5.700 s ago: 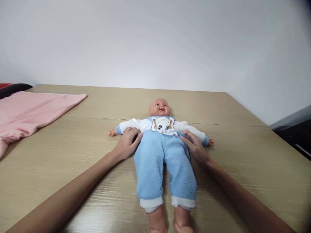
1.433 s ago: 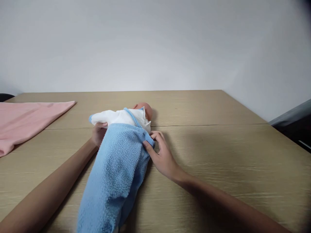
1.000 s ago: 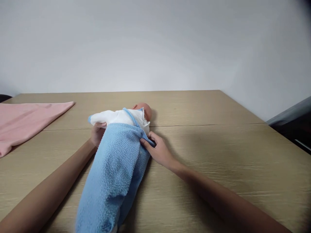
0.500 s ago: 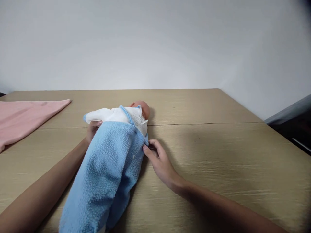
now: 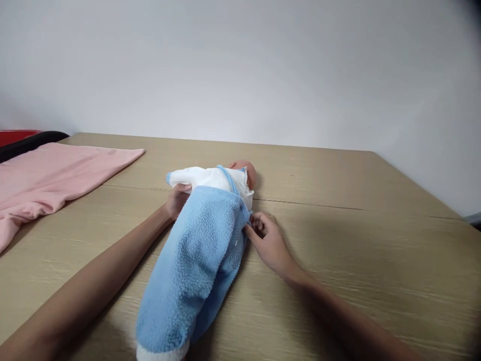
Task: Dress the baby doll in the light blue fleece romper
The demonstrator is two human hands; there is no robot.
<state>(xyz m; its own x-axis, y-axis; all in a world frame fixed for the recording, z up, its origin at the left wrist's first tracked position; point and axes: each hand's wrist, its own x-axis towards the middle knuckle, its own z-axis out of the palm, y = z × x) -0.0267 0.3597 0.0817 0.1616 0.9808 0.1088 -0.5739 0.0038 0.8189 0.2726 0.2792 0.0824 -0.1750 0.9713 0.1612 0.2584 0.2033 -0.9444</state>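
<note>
A doll (image 5: 251, 171) lies on the table with its head at the far end, dressed in a white top (image 5: 199, 176) with blue trim. Blue fleece trousers (image 5: 199, 245) cover its lower body and end in a white cuff. At the left side of the waistband is my left hand (image 5: 177, 201), closed on the trousers' edge below the sleeve, its fingertips partly hidden. Across from it, my right hand (image 5: 268, 240) pinches the waistband's right edge between thumb and curled fingers.
A pink cloth (image 5: 71, 173) lies spread, with some folds, on the left of the wooden table (image 5: 356, 260). Behind it at the far left are a black curved edge and a red surface (image 5: 17, 135). A pale wall stands behind the table.
My view has turned left, so the doll, hands and pink cloth sit further right. The white trouser cuff and red surface have come into view. Both hands keep their places at the waistband.
</note>
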